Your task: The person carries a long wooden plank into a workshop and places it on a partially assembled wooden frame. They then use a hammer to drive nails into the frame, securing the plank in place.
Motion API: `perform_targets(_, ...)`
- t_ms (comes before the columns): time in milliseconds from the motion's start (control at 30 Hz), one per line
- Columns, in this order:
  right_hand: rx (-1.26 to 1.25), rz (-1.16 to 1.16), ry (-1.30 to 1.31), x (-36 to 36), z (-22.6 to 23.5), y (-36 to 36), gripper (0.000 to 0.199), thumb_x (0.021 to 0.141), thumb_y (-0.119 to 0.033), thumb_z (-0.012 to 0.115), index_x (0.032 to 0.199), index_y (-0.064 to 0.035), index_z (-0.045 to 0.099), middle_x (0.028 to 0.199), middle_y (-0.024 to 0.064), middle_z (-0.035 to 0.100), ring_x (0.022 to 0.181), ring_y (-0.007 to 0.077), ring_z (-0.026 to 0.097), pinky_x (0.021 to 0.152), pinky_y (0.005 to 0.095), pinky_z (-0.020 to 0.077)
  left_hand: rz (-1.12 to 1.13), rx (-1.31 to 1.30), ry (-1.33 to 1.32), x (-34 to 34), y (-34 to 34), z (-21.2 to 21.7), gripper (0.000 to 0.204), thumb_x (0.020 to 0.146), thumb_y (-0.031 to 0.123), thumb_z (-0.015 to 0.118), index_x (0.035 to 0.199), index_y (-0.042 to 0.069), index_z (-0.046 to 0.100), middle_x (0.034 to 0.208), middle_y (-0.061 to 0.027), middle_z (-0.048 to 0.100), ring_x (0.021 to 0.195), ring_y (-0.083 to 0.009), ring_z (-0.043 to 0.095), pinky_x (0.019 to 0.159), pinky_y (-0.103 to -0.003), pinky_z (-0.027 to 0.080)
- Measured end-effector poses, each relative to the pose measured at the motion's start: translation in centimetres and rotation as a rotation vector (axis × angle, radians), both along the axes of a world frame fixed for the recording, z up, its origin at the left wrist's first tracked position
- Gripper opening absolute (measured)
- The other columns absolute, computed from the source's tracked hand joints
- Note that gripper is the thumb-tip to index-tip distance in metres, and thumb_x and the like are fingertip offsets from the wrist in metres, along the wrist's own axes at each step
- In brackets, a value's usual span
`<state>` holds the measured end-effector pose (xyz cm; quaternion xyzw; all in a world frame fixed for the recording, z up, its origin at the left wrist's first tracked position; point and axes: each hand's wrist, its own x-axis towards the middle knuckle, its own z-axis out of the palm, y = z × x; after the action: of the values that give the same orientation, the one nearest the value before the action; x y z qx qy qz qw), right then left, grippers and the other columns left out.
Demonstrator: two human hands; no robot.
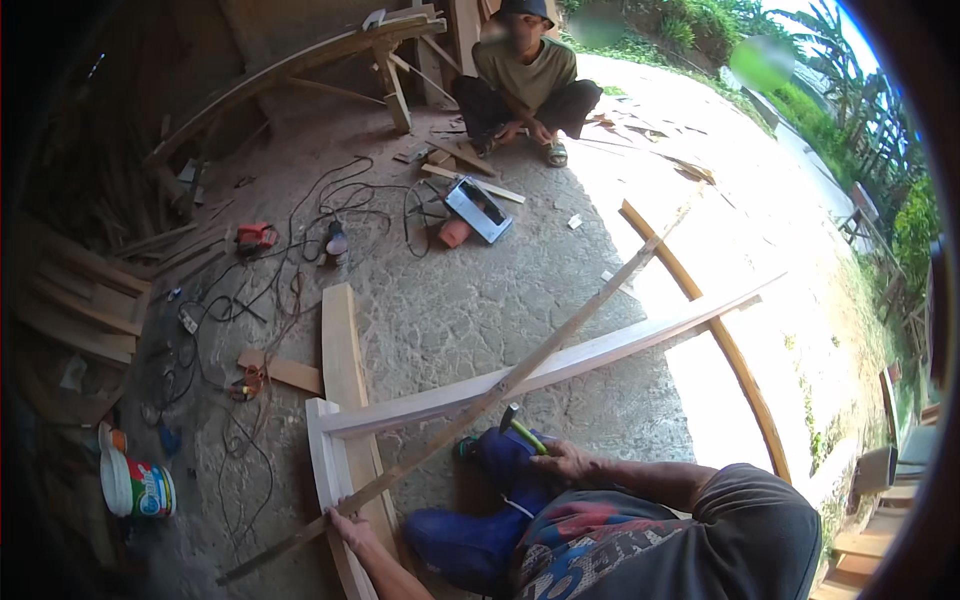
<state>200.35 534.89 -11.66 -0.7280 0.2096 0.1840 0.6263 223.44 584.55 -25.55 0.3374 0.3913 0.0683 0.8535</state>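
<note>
My left hand is closed round a long thin wooden strip, near its lower end. The strip runs slantwise up to the right, across a pale wooden beam. That beam's left end meets a short pale crosspiece in a T shape. A wider board lies beneath the joint. In my right hand is a hammer with a green handle, its dark head pointing up and left above my blue trouser leg.
A person squats at the far side. Nearer lie a circular saw, a red power tool, tangled cables and a white bucket. A curved timber lies under the beam's right end. A wooden workbench stands at the back left.
</note>
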Motion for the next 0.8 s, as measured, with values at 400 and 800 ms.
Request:
perform_targets(400,0.31,-0.161,-0.063,-0.9,1.5,2.1,0.029,0.103,-0.026,0.06,0.118,-0.0006,0.065,0.097,0.003,0.067,0.09,0.0142,0.063,0.082,0.0347,0.0526,-0.065,-0.02,0.001,-5.5,-12.1,2.6,0.07,0.105,0.044,0.055,0.155,0.003,0.029,0.15,-0.0224,0.046,0.138,-0.037,0.047,0.117,-0.052,0.042)
perform_targets(800,0.371,-0.109,0.059,-0.2,5.8,0.4,0.033,0.101,-0.032,0.064,0.117,-0.0029,0.063,0.086,-0.0004,0.061,0.075,0.0084,0.057,0.063,0.0293,0.0474,-0.436,-0.152,-0.158,-6.0,-27.5,5.5,0.08,0.105,0.05,0.052,0.16,0.003,0.018,0.166,-0.022,0.023,0.155,-0.036,0.023,0.129,-0.051,0.021)
